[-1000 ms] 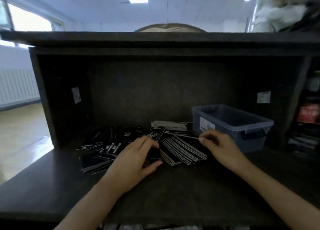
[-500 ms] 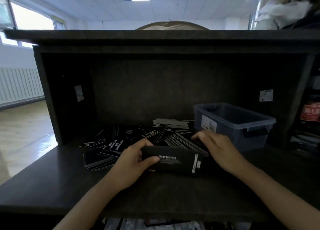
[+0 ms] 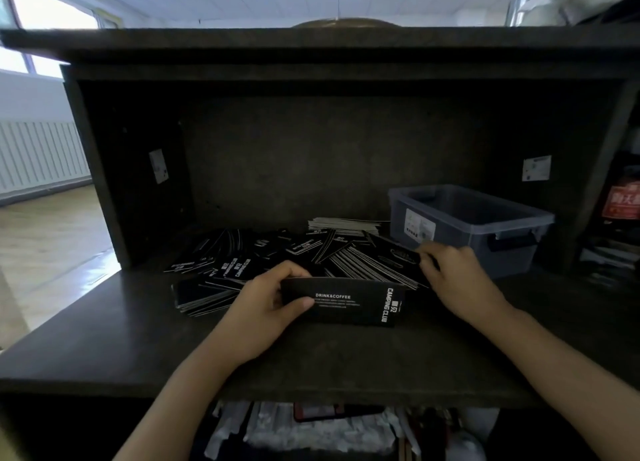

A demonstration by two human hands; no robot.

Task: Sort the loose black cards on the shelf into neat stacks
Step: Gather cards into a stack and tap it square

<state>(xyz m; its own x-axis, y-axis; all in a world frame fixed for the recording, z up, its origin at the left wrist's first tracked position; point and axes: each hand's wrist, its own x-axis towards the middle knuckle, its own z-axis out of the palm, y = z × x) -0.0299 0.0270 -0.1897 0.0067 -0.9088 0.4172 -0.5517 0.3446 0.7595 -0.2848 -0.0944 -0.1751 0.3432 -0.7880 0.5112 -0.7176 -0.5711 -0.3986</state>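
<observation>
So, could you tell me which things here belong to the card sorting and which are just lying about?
Job:
left hand holding a card
right hand pinching another card
loose cards
back stack
shelf

Lying about:
bin
wall stickers
clutter below

Head view. The left hand (image 3: 263,308) grips a printed card (image 3: 343,301) by its left end, thumb on the lettered face, holding it above the shelf (image 3: 104,339). The right hand (image 3: 457,280) pinches the edge of the top card (image 3: 394,252) of a fanned row (image 3: 360,266). Loose cards (image 3: 225,266) lie scattered to the left. A squared stack (image 3: 343,224) sits behind, just beside a plastic bin (image 3: 467,225).
</observation>
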